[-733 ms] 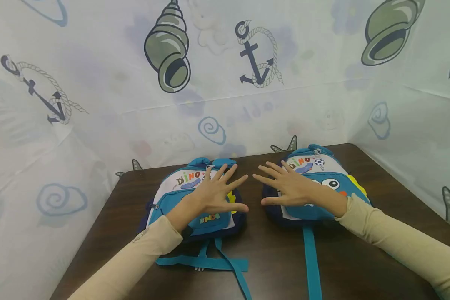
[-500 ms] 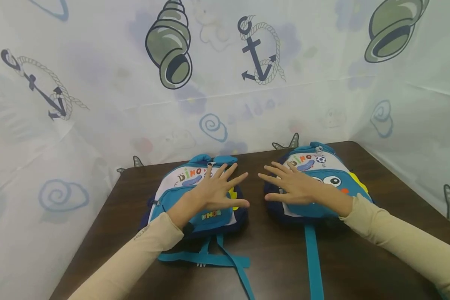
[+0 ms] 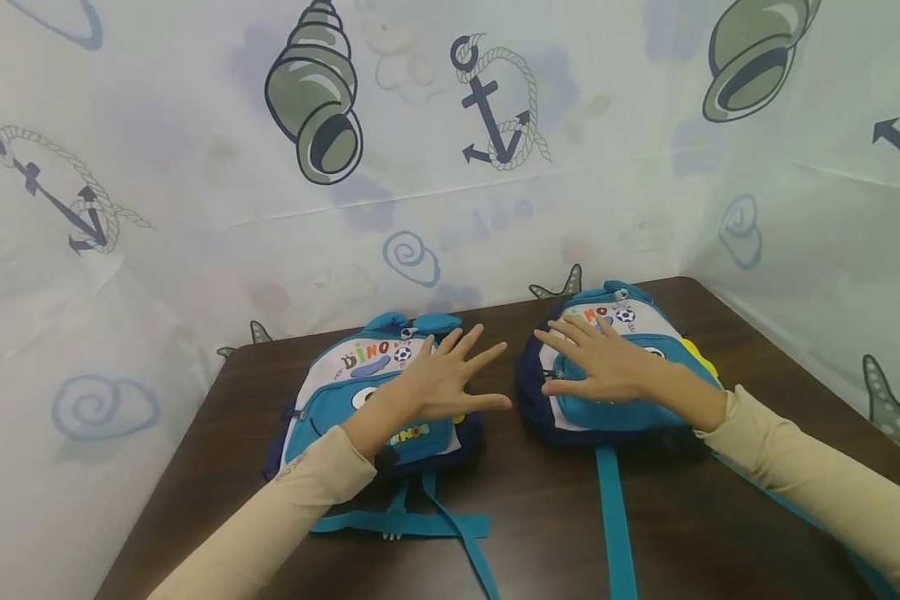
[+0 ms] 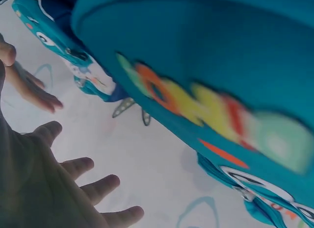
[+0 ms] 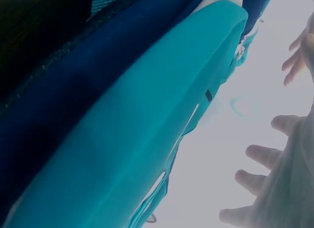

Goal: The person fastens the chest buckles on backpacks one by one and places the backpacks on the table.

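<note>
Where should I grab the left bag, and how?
Probably hold the left bag by its sides, one hand coming from each side. It lies face up, and a gap parts it from the right bag, leaving finger room. Its straps look too loose.

A dark brown table (image 3: 555,517) is bordered by white walls (image 3: 607,208) printed with shells (image 3: 313,92), anchors (image 3: 495,125) and starfish (image 3: 896,412).

Left backpack (image 3: 335,404) partly hidden behind the left hand (image 3: 437,383), right backpack (image 3: 607,414) partly covered by the right hand (image 3: 607,367), pocket lettering (image 4: 213,108) blurred in left wrist view, teal strap (image 3: 617,525) and desk (image 3: 543,525) cut off at lower edge, print (image 3: 292,467) on left sleeve (image 3: 270,521) illegibly small
</note>
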Demonstrator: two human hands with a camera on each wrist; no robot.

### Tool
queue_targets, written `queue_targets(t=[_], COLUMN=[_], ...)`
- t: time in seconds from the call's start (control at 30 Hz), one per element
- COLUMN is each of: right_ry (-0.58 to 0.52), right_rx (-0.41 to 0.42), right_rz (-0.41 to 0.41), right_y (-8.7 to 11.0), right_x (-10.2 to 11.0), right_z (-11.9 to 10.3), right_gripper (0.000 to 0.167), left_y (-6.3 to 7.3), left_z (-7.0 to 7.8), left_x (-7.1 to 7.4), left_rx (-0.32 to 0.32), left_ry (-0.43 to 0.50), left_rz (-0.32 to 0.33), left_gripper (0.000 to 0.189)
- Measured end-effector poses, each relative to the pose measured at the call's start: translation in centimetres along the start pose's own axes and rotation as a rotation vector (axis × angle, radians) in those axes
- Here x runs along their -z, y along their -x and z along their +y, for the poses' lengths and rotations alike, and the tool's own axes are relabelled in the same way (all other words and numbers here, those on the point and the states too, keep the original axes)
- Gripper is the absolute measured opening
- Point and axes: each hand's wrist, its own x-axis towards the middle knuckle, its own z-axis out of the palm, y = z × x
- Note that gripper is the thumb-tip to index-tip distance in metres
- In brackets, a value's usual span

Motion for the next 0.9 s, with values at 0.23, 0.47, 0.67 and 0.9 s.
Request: queue_targets(t=[0.23,0.47,0.67,0.9], right_ry=[-0.013,-0.005,-0.001,-0.004], right_rx=[0.004,-0.001,-0.021,-0.039], right_rz=[0.010,0.004,-0.015,-0.040], right_y=[0.6,1.2,1.9,2.7], right_x=[-0.1,-0.6,-0.9,-1.2], right_z=[0.4,0.8,0.8,0.7], right_gripper=[0.083,0.083,0.085,0.084], left_y=[-1.1,-2.0,-2.4,-2.3], left_z=[2.0,3.2,4.4,5.7], left_x=[0.6,-0.5,-1.5,-2.2], left_rx=[0.016,0.026,0.035,0.041], left_ry=[-0.020,-0.017,-0.026,0.024], left_rz=[0.008,-0.034,-0.065,-0.123], left_gripper=[0.085,0.086,0.081,0.076])
